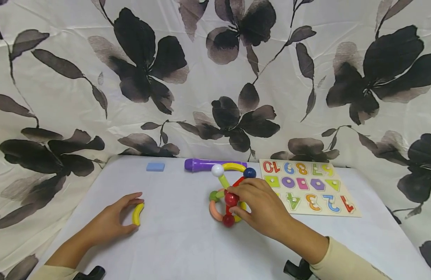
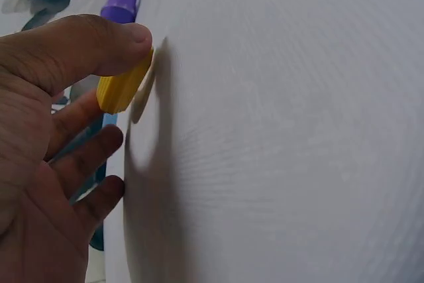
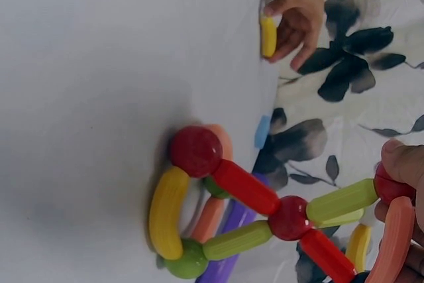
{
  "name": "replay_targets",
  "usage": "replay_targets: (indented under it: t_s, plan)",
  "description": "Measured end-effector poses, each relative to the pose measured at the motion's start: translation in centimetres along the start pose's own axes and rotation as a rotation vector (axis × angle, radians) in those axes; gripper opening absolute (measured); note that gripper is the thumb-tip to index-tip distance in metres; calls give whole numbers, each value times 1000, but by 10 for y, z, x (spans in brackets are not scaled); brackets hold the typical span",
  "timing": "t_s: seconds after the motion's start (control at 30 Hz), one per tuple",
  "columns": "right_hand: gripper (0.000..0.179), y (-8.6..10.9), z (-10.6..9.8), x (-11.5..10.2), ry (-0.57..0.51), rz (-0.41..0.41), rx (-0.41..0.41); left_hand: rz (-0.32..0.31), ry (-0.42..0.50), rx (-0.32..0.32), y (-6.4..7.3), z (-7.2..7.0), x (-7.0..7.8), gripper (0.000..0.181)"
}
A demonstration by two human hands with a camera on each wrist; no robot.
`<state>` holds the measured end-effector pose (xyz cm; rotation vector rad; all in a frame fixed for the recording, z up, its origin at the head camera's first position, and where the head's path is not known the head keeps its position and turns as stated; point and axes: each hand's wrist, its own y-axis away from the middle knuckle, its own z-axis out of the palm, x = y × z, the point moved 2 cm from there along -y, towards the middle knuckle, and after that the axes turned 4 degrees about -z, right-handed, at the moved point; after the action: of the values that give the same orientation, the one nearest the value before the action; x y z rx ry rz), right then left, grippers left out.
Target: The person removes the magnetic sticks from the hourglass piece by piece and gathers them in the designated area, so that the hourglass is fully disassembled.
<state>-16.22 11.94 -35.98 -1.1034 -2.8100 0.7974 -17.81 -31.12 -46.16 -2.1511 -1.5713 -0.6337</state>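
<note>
Between thumb and fingertips, my left hand (image 1: 108, 221) pinches a yellow curved stick (image 1: 138, 214) at the left of the table; the left wrist view shows the yellow curved stick (image 2: 124, 84) under the thumb, close to the white cloth. My right hand (image 1: 264, 206) grips a ball-and-stick building toy (image 1: 228, 221) near the middle. In the right wrist view, the thumb and fingers (image 3: 403, 157) hold a red ball at the toy's top. Its red, green, blue and white balls join straight red and lime sticks and curved yellow and peach ones.
A light blue block (image 1: 155, 167) lies at the back left. Behind the building toy is a purple toy microphone (image 1: 201, 165). A wooden number-and-shape puzzle board (image 1: 327, 210) lies at the back right, partly behind my right hand. A floral cloth (image 1: 187, 93) hangs behind the table.
</note>
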Motion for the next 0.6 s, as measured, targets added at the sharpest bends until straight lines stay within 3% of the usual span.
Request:
replay_targets:
  t_s: [0.23,0.37,0.47,0.6]
  plan:
    - [53,0,1,0,-1,1,3,-2,-3,-37,-2,-1,-1,96]
    - [53,1,2,0,2,8,-5,-6,-14,-44,-9,-4,7,95]
    - [54,1,2,-1,4,10,-13,-6,-22,-25,-18,-6,24,89]
    - [54,2,2,-1,7,10,-11,39,-27,11,-34,-5,61,74]
